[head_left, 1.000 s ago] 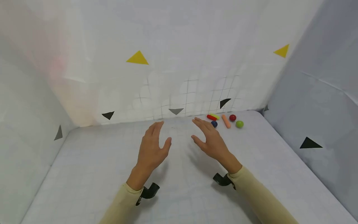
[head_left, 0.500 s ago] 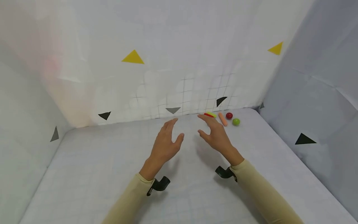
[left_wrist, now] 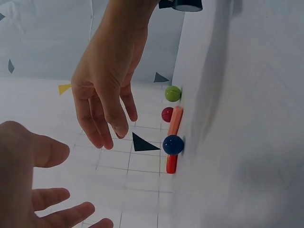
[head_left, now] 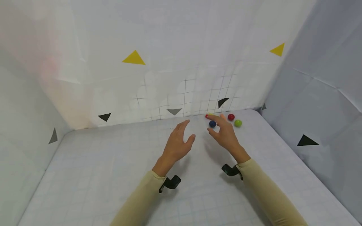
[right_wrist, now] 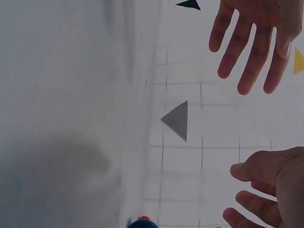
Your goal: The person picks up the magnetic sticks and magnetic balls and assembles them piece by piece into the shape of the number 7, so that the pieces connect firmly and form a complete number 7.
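My left hand (head_left: pixel 176 144) hovers over the table's middle, holding nothing, thumb apart from its extended fingers. To its right, my right hand (head_left: pixel 226 136) is also in the air, its relaxed fingers holding nothing. Near the right fingertips lies a dark blue ball (head_left: pixel 212 124); whether they touch it cannot be told from the head view. Partly behind that hand are a red stick (head_left: pixel 206 116), a yellow-green piece (head_left: pixel 210 113) and an orange stick (head_left: pixel 222 117). Beyond it sit a dark red ball (head_left: pixel 231 117) and a green ball (head_left: pixel 238 123). The left wrist view shows the blue ball (left_wrist: pixel 173 145) apart from the right hand (left_wrist: pixel 107 90).
A white sheet covers the table (head_left: pixel 93 169). Behind it rises a white back wall (head_left: pixel 175 37) with yellow, grey and black triangles and a line grid. Side walls stand left (head_left: pixel 25 125) and right (head_left: pixel 333 94). Black wrist cameras (head_left: pixel 172 182) jut from both sleeves.
Both hands have shifted right, the left one further, narrowing the gap between them. The right hand now covers part of the sticks, and the blue ball shows again. The head view has turned slightly.
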The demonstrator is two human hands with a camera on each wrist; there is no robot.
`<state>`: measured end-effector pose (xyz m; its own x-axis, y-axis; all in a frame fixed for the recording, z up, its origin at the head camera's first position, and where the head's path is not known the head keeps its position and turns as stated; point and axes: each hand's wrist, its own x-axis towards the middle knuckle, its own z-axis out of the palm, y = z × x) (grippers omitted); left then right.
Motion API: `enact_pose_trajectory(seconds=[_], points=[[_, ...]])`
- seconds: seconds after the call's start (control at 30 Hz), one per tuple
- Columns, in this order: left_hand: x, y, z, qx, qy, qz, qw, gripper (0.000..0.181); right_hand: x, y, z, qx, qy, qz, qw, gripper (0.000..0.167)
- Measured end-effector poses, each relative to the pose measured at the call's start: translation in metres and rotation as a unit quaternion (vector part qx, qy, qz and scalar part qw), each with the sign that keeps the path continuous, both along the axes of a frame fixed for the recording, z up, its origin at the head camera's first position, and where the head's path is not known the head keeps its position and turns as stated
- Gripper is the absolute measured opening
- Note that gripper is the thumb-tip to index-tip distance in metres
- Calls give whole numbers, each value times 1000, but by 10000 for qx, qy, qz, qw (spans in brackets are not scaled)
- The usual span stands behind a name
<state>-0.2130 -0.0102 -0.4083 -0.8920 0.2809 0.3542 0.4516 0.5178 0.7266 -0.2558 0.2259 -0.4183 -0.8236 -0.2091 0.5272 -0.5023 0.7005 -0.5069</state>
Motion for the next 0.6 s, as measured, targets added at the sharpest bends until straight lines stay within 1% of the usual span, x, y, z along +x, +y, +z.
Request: enact_pose_trajectory(seconds=[0.17,0.3,0.47,0.6], points=[[-4,10,-4,-126,-175,-107,9997,60,-8,9,-5,103,-481,-378,9981,54],[-9,14,-11,-244,-363,-70,9990,59,-18,15,-9,92,-680,-433,9967,53],[-15,18,-21,-541,-610,-47,9967,59,-31,19,-13,68,-932,-529,9942,51],[-19,24,-24,-571,-659,-78,9962,60,-40,20,-17,123,-1218,-654,9903,52]])
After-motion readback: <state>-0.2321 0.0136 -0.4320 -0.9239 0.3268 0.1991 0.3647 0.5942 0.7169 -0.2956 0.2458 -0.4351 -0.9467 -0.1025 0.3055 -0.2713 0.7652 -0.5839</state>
